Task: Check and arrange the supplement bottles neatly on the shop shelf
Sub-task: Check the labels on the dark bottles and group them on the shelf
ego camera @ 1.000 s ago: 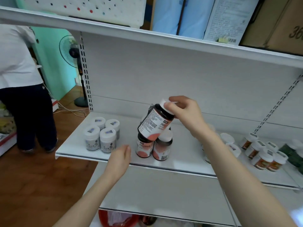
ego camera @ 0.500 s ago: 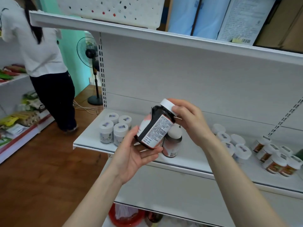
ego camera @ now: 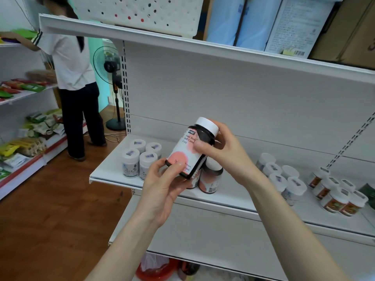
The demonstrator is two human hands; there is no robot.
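Currently left hand (ego camera: 162, 191), right hand (ego camera: 225, 153) grip dark bottle (ego camera: 187, 153); matching bottles (ego camera: 211, 179) behind, white jars (ego camera: 140, 160) left.

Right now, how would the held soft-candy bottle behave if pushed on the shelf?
The soft-candy bottle looks rigid, so it likely won't flex. Its smooth label may be slippery. Tall and round, it could tip, then roll.

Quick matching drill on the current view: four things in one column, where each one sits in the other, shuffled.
1 dark bottle
2 orange-label jars
3 fan
4 cardboard box

A on top shelf
B on floor
C held by left hand and right hand
D right part of middle shelf

Pairs: 1-C, 2-D, 3-B, 4-A
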